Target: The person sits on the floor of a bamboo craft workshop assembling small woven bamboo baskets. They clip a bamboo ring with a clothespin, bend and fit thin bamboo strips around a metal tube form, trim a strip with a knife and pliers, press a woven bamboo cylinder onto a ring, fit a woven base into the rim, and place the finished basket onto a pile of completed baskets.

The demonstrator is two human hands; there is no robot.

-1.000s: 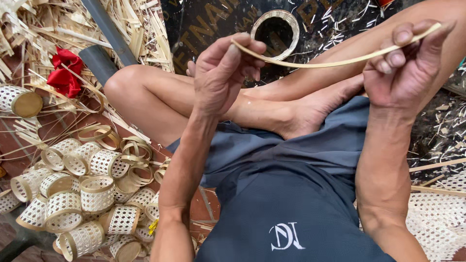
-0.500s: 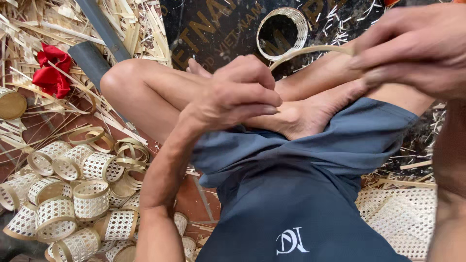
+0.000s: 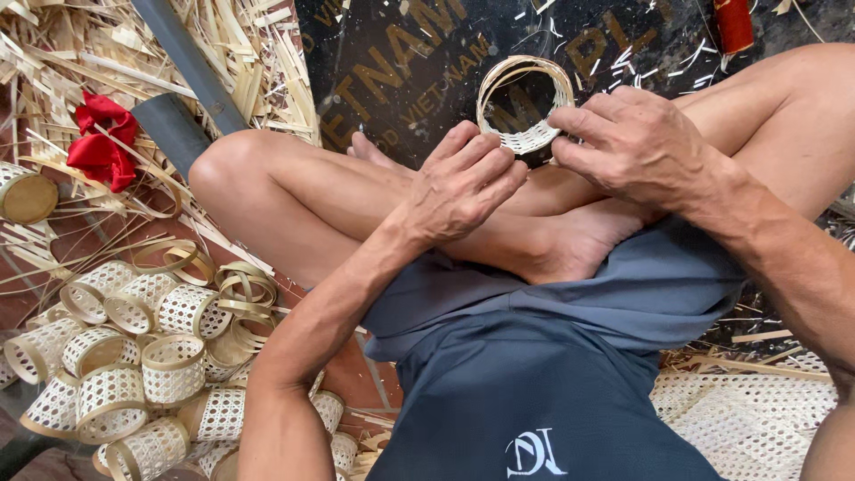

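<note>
2 hands meet: right hand [image 3: 637,147] fingers pinch the woven ring [image 3: 525,102], left hand [image 3: 463,183] fingers curl loosely

You hold a small woven ring [image 3: 524,105] of pale bamboo strips up off the floor, above your crossed legs. It is a short open cylinder, its round opening facing up at you, with an open lattice weave along its lower wall and a smooth band at the rim. Your right hand [image 3: 637,147] pinches its right side; your left hand [image 3: 463,183] rests just below it.
</note>
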